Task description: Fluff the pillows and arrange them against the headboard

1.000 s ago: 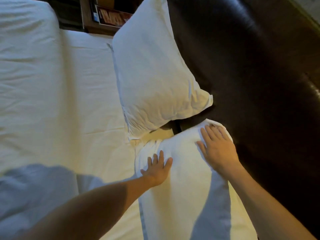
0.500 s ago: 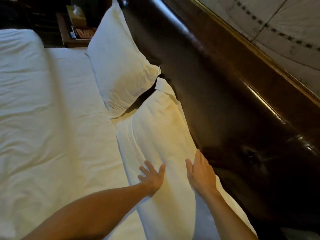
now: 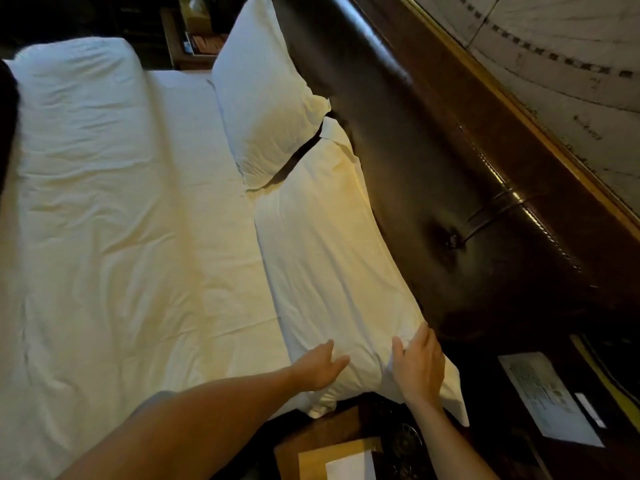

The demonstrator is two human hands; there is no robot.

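Observation:
Two white pillows lie along the dark leather headboard (image 3: 433, 161). The far pillow (image 3: 266, 109) leans puffed against it. The near pillow (image 3: 329, 258) lies flatter beside the headboard, its near end hanging over the mattress edge. My left hand (image 3: 317, 368) rests flat on the near pillow's lower left side, fingers spread. At the pillow's near right corner my right hand (image 3: 417, 365) presses on the fabric, fingers apart, with the cloth bunched under the thumb.
The white bed sheet (image 3: 131, 237) covers the mattress, with a folded duvet (image 3: 69, 109) at the left. A wooden nightstand (image 3: 325, 441) with paper stands below the pillow. A white card (image 3: 547, 400) lies on a dark surface at right. Another nightstand (image 3: 194, 46) sits far back.
Both hands have slid down the near pillow from its far end to its near end. The view has pulled back, showing the nightstand below.

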